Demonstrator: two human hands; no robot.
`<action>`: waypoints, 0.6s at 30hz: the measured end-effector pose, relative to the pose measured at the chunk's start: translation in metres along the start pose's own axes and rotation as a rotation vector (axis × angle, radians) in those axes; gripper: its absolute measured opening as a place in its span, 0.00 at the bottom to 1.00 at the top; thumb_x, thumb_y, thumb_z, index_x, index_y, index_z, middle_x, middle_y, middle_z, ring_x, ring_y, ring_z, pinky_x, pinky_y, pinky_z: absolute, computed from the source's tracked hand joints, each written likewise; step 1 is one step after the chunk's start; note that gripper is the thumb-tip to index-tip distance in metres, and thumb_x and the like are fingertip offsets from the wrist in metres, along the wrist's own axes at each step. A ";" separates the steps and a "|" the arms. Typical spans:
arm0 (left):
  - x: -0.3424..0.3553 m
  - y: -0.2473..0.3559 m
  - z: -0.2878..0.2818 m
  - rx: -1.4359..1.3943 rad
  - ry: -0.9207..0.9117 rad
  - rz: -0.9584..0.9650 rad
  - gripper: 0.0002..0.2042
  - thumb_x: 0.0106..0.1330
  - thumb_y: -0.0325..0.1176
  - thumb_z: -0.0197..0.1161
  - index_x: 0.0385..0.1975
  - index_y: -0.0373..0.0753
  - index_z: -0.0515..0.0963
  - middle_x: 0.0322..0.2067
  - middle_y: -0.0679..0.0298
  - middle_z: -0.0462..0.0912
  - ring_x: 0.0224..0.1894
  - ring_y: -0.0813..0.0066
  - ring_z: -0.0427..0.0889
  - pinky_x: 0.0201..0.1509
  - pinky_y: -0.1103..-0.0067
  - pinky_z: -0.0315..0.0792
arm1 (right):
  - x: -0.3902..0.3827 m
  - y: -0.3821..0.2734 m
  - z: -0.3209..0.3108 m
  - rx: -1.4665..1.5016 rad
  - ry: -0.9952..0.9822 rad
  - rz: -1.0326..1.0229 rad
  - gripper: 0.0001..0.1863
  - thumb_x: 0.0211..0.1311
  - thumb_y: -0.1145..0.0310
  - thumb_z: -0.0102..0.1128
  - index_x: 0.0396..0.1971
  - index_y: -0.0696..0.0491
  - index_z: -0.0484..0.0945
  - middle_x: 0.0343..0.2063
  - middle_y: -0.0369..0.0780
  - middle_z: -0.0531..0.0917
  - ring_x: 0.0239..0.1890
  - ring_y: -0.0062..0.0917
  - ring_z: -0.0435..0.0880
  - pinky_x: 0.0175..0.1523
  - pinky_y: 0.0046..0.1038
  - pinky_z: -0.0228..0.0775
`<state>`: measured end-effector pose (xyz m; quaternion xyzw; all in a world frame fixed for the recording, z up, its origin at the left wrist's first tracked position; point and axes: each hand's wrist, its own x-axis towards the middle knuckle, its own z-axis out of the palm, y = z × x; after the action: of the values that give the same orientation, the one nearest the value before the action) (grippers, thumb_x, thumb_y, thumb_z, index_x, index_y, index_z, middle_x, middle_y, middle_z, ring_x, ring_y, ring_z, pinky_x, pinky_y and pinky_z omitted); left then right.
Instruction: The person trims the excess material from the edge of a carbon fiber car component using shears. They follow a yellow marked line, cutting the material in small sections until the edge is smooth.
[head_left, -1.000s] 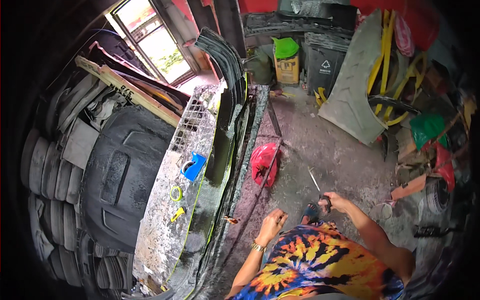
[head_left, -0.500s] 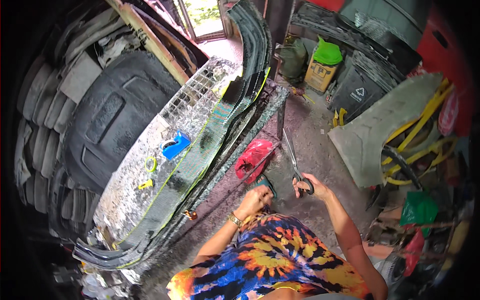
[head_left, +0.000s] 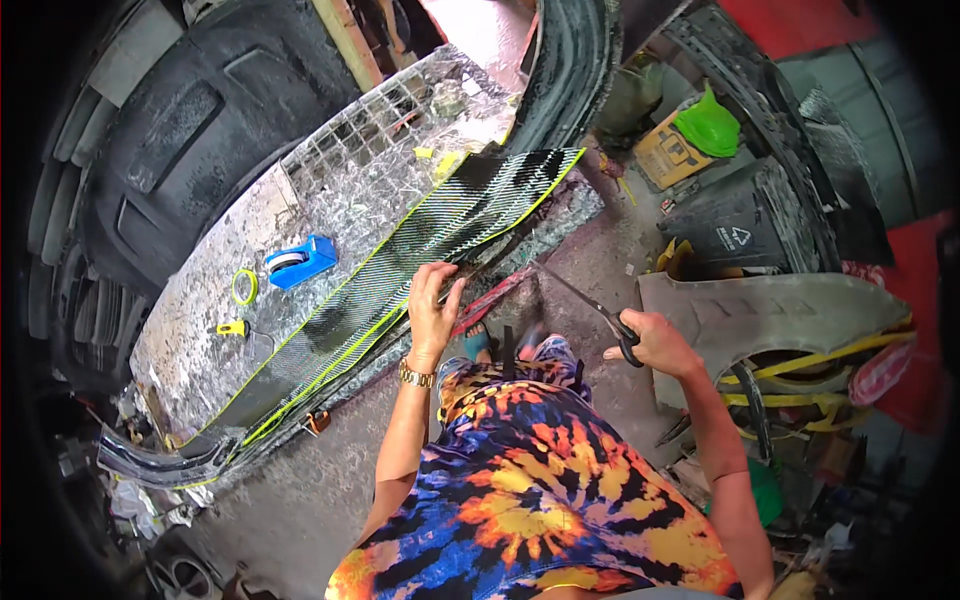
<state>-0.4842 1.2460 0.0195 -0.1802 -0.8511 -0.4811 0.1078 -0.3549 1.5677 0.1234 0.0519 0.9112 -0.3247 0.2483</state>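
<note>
A long strip of black woven carbon-fibre-like cloth (head_left: 400,250) with yellow-green edges lies over a long curved dark part (head_left: 572,80) along the near side of the table. My left hand (head_left: 432,305), with a gold-coloured watch at the wrist, is at the strip's near edge. Its fingers and thumb are apart, and nothing shows between them; whether they touch the cloth is hard to tell. In my right hand (head_left: 662,342) are long scissors (head_left: 582,298) with black handles, held to the right of the strip. Their blades look together and point toward the table's near edge.
On the stained table (head_left: 215,330) sit a blue tape dispenser (head_left: 305,262), a yellow-green tape roll (head_left: 244,287) and a yellow-handled cutter (head_left: 232,328). A grey fender-like panel (head_left: 720,310) stands on the right, near a dark bin (head_left: 735,215) and a yellow box (head_left: 668,155).
My left hand has moved from near my body to the cloth's edge and opened. The scissors have tilted toward the table. The view has shifted; I stand nearer the table.
</note>
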 end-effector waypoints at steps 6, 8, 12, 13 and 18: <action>0.035 -0.009 0.047 0.260 -0.002 -0.104 0.16 0.58 0.30 0.67 0.47 0.39 0.77 0.46 0.59 0.78 0.50 0.59 0.76 0.55 0.68 0.67 | 0.109 0.037 -0.078 0.031 -0.269 -0.167 0.32 0.43 0.50 0.76 0.32 0.57 0.66 0.25 0.44 0.71 0.28 0.35 0.70 0.35 0.36 0.62; 0.048 -0.010 0.063 0.340 0.015 -0.167 0.19 0.58 0.31 0.68 0.50 0.40 0.76 0.50 0.59 0.77 0.53 0.59 0.74 0.57 0.67 0.65 | 0.143 0.046 -0.111 -0.042 -0.319 -0.231 0.31 0.45 0.48 0.74 0.32 0.57 0.68 0.25 0.47 0.75 0.31 0.42 0.76 0.37 0.39 0.65; 0.080 -0.003 0.095 0.437 0.045 -0.357 0.21 0.58 0.30 0.68 0.52 0.40 0.75 0.53 0.58 0.76 0.56 0.59 0.73 0.59 0.68 0.66 | 0.204 0.069 -0.175 -0.337 -0.397 -0.316 0.31 0.47 0.45 0.70 0.37 0.58 0.72 0.34 0.53 0.80 0.42 0.52 0.78 0.45 0.46 0.68; 0.084 -0.005 0.105 0.426 0.076 -0.414 0.21 0.59 0.32 0.68 0.53 0.40 0.75 0.54 0.59 0.75 0.57 0.59 0.72 0.60 0.67 0.64 | 0.222 0.072 -0.189 -0.310 -0.497 -0.304 0.31 0.46 0.45 0.71 0.35 0.57 0.71 0.31 0.51 0.80 0.39 0.50 0.79 0.43 0.45 0.69; 0.111 -0.010 0.144 0.524 0.101 -0.569 0.20 0.59 0.31 0.67 0.53 0.40 0.75 0.54 0.60 0.75 0.58 0.60 0.72 0.61 0.66 0.64 | 0.296 0.092 -0.224 -0.235 -0.647 -0.413 0.28 0.48 0.47 0.71 0.32 0.56 0.71 0.27 0.49 0.80 0.35 0.48 0.81 0.39 0.43 0.69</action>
<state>-0.5908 1.3871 -0.0226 0.1207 -0.9548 -0.2662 0.0541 -0.6832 1.7582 0.0769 -0.2661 0.8081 -0.2610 0.4562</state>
